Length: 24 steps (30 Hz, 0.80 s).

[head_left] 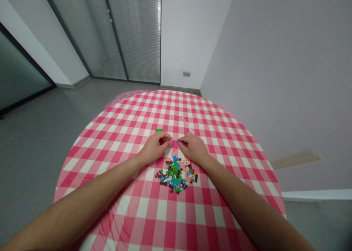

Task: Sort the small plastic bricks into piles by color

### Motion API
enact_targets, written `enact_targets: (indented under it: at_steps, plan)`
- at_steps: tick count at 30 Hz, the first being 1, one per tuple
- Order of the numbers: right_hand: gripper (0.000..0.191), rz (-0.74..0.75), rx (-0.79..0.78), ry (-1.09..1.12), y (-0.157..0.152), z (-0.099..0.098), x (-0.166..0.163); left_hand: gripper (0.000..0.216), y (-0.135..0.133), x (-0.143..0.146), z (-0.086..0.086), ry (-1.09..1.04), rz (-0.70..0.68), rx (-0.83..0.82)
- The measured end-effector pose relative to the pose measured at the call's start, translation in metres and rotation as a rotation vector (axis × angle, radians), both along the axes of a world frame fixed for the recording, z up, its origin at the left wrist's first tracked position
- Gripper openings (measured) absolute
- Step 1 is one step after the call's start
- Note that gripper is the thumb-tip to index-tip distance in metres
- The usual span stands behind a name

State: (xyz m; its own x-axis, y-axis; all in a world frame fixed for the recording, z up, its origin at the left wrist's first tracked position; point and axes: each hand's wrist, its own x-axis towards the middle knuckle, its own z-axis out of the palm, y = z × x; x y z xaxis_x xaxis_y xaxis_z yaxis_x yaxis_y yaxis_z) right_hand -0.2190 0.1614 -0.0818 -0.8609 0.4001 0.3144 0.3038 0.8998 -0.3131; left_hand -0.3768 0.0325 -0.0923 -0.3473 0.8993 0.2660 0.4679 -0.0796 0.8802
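My right hand point(193, 146) is closed in a pinch on a small blue brick point(176, 142) near the middle of the table. Just left of it, my left hand point(156, 146) has its thumb and fingers curled toward each other; whatever lies between the tips is too small to make out. A loose pile of tiny toy bricks point(177, 175), in blue, green, brown, yellow and white, lies closer to me between my forearms. Some green bricks point(158, 130) sit beyond my left hand. One tiny dark piece point(174, 150) rests between the pile and my hands.
A red-and-white checked cloth point(154, 225) covers the round table. A thin pale strip point(188, 125) lies on it beyond my right hand. Grey wall point(288, 78) stands close on the right, and glass partitions with blinds point(137, 34) are at the back.
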Motion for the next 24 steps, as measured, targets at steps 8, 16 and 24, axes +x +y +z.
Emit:
enact_targets:
  at_steps: [8, 16, 24]
  plan:
    - [0.018, 0.092, 0.009, 0.114, 0.0000, -0.0022, 0.0052, 0.018, 0.0006, -0.0004, -0.0012, -0.075, -0.012, -0.009]
    - [0.022, 0.245, 0.117, 0.065, 0.0007, 0.0004, 0.0038, 0.018, 0.0007, -0.0003, -0.0019, -0.049, -0.014, -0.016]
    - [0.027, 0.182, 0.260, -0.060, -0.0025, 0.0062, -0.0023, 0.015, -0.0001, 0.0005, -0.0003, 0.004, -0.028, -0.020]
